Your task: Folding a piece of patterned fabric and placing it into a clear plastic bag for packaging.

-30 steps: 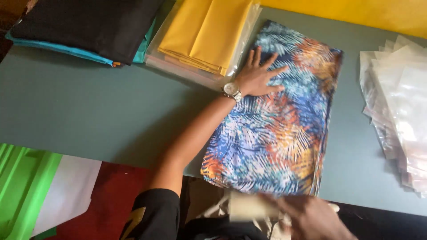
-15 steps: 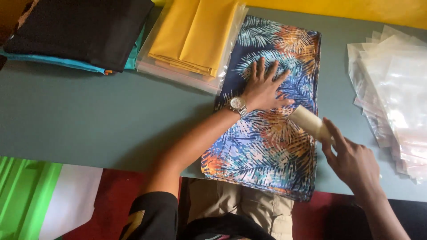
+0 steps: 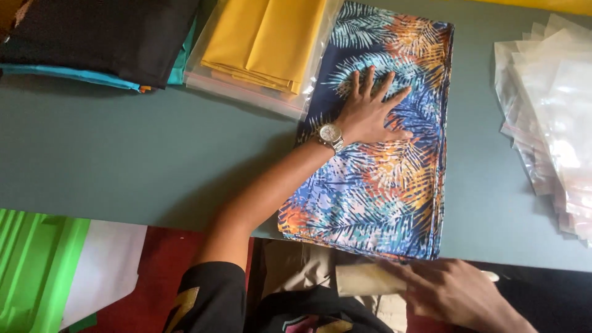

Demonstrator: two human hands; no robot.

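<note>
A folded cloth [image 3: 382, 185] with a blue, orange and white palm-leaf print lies on the grey-green table [image 3: 123, 166], its near edge at the table's front edge. My left hand [image 3: 370, 111], a watch on its wrist, rests flat with fingers spread on the cloth's upper half. Below the table's front edge, over my lap, my right hand [image 3: 456, 293] holds a beige roll [image 3: 367, 279].
A clear bag holding folded yellow cloth [image 3: 265, 43] lies at the back, left of the printed cloth. Black cloth over teal cloth [image 3: 92, 34] is at the back left. A pile of clear plastic bags [image 3: 555, 117] sits at the right. A green crate [image 3: 34, 265] stands at lower left.
My right hand has dropped from over the cloth's right edge to below the table front, still holding the beige roll. My left hand stays pressed on the cloth.
</note>
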